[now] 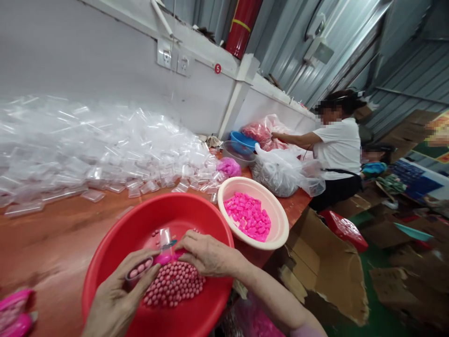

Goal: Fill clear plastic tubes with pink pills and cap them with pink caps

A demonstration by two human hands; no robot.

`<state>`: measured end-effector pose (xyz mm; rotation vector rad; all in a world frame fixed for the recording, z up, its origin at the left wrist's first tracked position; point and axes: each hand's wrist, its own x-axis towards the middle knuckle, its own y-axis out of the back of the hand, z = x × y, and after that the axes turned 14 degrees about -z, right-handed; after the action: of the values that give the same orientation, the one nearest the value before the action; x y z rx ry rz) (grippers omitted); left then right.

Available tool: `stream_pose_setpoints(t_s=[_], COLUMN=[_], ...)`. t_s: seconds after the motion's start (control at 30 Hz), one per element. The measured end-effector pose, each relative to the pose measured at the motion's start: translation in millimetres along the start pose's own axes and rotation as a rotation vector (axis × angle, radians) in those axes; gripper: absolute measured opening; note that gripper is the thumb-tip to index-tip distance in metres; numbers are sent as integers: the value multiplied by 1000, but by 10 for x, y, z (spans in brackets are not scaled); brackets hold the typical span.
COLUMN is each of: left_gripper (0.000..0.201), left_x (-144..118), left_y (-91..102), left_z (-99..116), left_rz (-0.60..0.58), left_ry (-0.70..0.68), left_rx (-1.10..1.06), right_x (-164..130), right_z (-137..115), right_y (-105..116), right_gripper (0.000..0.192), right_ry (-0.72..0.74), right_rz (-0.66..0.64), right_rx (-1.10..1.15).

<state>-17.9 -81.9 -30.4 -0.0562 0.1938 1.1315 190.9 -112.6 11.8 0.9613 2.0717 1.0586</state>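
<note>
My left hand (121,290) is closed around a small clear plastic case (130,276) with several pink balls inside, over the red basin (105,243). My right hand (210,255) reaches in from the right, its fingers closed on a bright pink plastic piece (180,254). Between the hands lies another bright pink piece (163,258), beside a clear plastic case (164,236) with something teal across it. Below them, a heap of small pink balls (175,285) covers part of the basin's floor. My fingers partly hide the pink pieces.
A cream bowl (282,229) of bright pink pieces (249,215) stands right of the basin. Clear cases (105,145) are piled along the wall. Filled bags (277,173) and a co-worker (338,145) are beyond. An open cardboard box (326,262) stands lower right.
</note>
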Motion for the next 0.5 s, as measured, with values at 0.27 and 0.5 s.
stream_pose_setpoints(t_s=[0.27, 0.5], left_gripper=[44, 46], left_x=[-29, -22], left_y=[35, 87], left_z=[-40, -95], left_rz=[33, 79], left_ry=[-3, 89], left_rx=[45, -56], right_x=[176, 429], right_z=[-27, -103], right_y=[-138, -347], right_gripper=[19, 25], right_ry=[131, 138], right_rz=[376, 473], right_rx=[293, 418])
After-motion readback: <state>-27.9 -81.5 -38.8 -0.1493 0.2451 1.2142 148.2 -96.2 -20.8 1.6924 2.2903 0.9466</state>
